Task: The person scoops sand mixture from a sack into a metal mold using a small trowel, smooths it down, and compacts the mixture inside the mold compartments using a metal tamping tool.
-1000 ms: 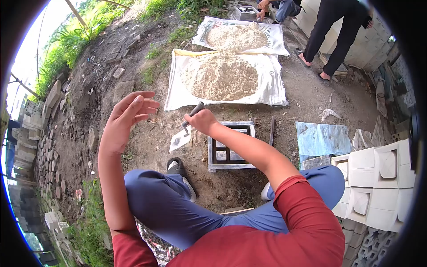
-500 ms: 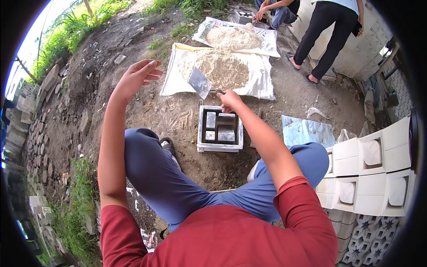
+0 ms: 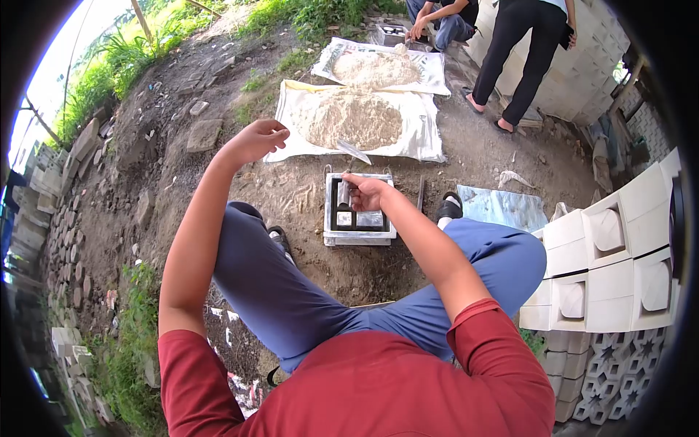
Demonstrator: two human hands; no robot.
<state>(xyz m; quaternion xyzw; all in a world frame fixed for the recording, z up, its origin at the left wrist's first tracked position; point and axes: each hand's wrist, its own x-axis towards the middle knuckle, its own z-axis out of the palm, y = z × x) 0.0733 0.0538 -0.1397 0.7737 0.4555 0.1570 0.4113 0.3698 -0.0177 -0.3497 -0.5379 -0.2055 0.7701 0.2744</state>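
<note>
My right hand [image 3: 368,191] is closed around the handle of a trowel [image 3: 354,151], over the far part of a square metal block mould [image 3: 360,237]. The trowel's blade points away from me, seen nearly edge-on, near the front edge of a white sack sheet [image 3: 426,138] that carries a heap of pale sandy mix [image 3: 346,120]. Raised to the left of the mould, my left hand [image 3: 258,140] holds nothing, its fingers loosely bent and apart. Dark slots and flat metal cores show inside the mould; my right hand hides part of them.
Behind lies a second sheet with pale mix [image 3: 378,69]. A crouching person's hands [image 3: 419,29] are by another mould [image 3: 391,33], and a person in black trousers [image 3: 520,54] stands nearby. Pale blocks [image 3: 568,240] are stacked right, near a bluish sheet [image 3: 502,209].
My right hand has drawn the trowel closer, over the mould, and its blade has turned from broad to nearly edge-on. My left hand has moved right and slightly lower.
</note>
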